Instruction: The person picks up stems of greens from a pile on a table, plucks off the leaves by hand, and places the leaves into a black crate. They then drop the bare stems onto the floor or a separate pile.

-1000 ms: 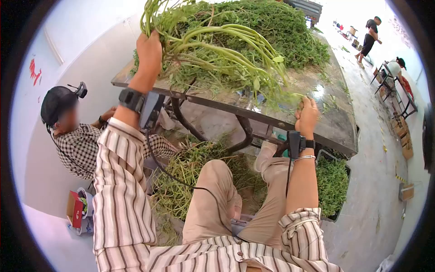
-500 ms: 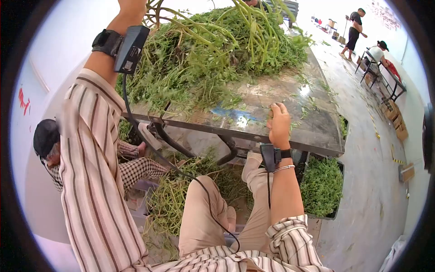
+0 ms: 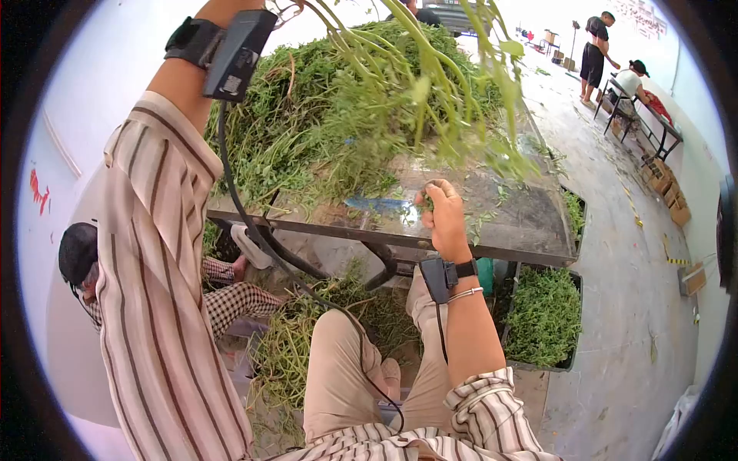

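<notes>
Dangling in front, stems (image 3: 453, 69) partly hide the heap (image 3: 307, 115), right fingers (image 3: 440, 187) (left fingers unseen) pinched together.

Left arm (image 3: 181, 84) and stems (image 3: 423, 38) now higher, right hand (image 3: 443, 211) farther left over table (image 3: 530, 230).

Blurred leafy stems (image 3: 421, 91) are suspended at 1 o'clock; a greens heap (image 3: 307, 146) is piled on the table (image 3: 530, 223) at 12. The right hand (image 3: 446, 213), loosely curled, is held above it toward 2–3 o'clock.

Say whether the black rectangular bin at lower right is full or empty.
Full: leafy green plants cover the visible opening of the bin.
</notes>
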A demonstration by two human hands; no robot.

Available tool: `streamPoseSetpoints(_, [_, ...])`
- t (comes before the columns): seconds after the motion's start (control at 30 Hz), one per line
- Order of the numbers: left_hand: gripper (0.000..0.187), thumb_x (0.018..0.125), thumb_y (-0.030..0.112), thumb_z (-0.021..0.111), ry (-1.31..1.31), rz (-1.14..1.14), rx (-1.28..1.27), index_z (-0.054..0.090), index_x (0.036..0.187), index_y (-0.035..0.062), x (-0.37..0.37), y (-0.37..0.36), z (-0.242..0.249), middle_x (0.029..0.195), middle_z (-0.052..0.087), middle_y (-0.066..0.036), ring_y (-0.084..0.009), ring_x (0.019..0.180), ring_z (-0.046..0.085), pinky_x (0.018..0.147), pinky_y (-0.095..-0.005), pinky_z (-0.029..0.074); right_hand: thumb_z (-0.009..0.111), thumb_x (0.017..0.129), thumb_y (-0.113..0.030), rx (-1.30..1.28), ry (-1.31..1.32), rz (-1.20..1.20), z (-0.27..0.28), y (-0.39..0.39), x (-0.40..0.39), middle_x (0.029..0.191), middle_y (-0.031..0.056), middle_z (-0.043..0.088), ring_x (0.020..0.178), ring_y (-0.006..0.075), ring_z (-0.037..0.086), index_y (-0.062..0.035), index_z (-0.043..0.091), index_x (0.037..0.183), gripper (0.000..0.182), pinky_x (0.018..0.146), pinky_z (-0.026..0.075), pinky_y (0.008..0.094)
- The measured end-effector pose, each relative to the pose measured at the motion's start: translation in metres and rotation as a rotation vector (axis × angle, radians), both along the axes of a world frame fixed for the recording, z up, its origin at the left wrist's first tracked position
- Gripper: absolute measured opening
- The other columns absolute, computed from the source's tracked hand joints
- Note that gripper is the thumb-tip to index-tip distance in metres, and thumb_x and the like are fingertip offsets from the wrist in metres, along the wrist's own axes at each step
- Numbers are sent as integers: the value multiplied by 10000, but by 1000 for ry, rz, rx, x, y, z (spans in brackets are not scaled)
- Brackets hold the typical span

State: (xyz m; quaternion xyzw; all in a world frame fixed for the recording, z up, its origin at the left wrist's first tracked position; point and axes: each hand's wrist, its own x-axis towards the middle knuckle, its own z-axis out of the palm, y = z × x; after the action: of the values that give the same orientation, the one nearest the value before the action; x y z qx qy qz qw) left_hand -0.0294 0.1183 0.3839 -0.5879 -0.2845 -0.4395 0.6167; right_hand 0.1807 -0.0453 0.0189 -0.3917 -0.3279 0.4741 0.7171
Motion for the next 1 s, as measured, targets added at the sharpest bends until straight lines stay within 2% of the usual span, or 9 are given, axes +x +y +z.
streamPoseSetpoints(0.03, [99, 739, 29, 513, -53, 385, -230, 569, 791, -34, 10, 27, 14, 735, 568, -160, -280, 659, 541, 584, -377, 407, 477, 900, -110, 17, 35, 20, -2, 1, 0, 755, 53, 544, 501, 62, 330, -62, 493, 939, 64, 419, 276, 217])
streamPoseSetpoints(0.1, [156, 803, 56, 470, -622, -1316, -650, 561, 858, -59, 46, 17, -6, 704, 536, -110, -204, 636, 486, 572, -353, 387, 490, 893, -105, 39, 71, 37, -2, 1, -1, 751, 48, 538, 497, 61, 323, -62, 493, 943, 66, 420, 272, 214])
streamPoseSetpoints(0.17, [162, 805, 49, 469, -619, -1349, -701, 564, 871, -64, 60, 11, -16, 684, 522, -84, -167, 611, 456, 543, -338, 369, 550, 867, -147, 28, 50, -72, 2, 1, -3, 764, 42, 529, 475, 81, 323, -46, 507, 1011, 181, 423, 281, 216])
streamPoseSetpoints(0.5, [180, 827, 77, 489, -681, -1318, -839, 569, 938, -40, 58, 26, -24, 701, 538, -95, -185, 618, 478, 539, -351, 382, 617, 830, -255, -12, -807, -348, 12, 47, 14, 839, 129, 599, 696, 255, 547, 22, 397, 1306, 594, 602, 428, 396])
streamPoseSetpoints(0.57, [192, 831, 100, 503, -617, -1216, -919, 576, 966, -15, 24, 56, -21, 718, 543, -105, -204, 631, 486, 564, -370, 394, 544, 865, -210, -40, -1858, -442, 0, 71, 54, 1150, 228, 543, 967, 337, 527, 16, 463, 1258, 460, 796, 404, 462])
streamPoseSetpoints(0.7, [206, 875, 134, 475, -194, -572, -694, 563, 814, -41, -44, 111, -25, 685, 558, -112, -182, 563, 516, 502, -350, 402, 525, 866, -176, 95, -1644, -721, 92, 40, 96, 1272, 254, 468, 1124, 398, 463, 19, 521, 1222, 406, 906, 372, 468])
streamPoseSetpoints(0.8, [222, 863, 81, 435, -914, -1072, -1273, 583, 717, 4, -27, 20, -44, 627, 576, -125, -208, 571, 592, 500, -390, 467, 574, 837, -193, 119, -1203, -803, 139, 31, 101, 1166, 270, 542, 1033, 393, 535, 41, 501, 1230, 464, 863, 416, 441])
streamPoseSetpoints(0.9, [206, 841, 34, 445, -1207, -1167, -1304, 620, 734, 8, -25, 35, -75, 674, 607, -139, -223, 633, 615, 544, -396, 486, 611, 808, -209, 2, -1123, -677, 138, 35, 108, 1111, 300, 564, 960, 390, 575, 78, 492, 1212, 510, 819, 449, 415])
streamPoseSetpoints(1.0, [198, 720, -58, 552, -56, -360, -977, 669, 724, 102, -71, 148, -146, 728, 655, -54, -178, 653, 632, 578, -326, 487, 601, 803, -212, 74, -1242, -723, 105, 44, 111, 1131, 319, 544, 980, 386, 572, 83, 493, 1211, 514, 831, 452, 409])
